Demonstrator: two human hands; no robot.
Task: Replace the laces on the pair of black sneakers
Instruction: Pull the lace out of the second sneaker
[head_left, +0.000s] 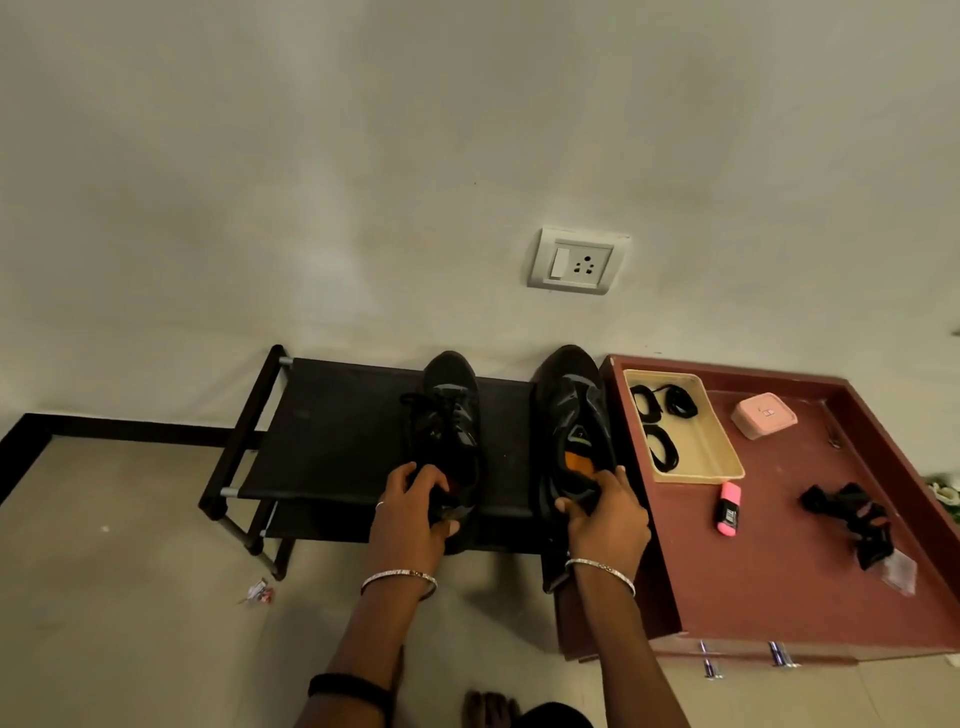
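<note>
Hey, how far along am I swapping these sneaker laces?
Nothing looks done: the left sneaker is still laced. In hand: left hand and right hand grip the heels of it and the right sneaker on the shoe rack. Left: unlacing, then threading the coiled black laces in the tray.

Open rack shelf (332, 431) left of the left sneaker (449, 415) and between both sneakers; maroon cabinet (779, 545) blocks the right sneaker (574, 410) on its outer side.
</note>
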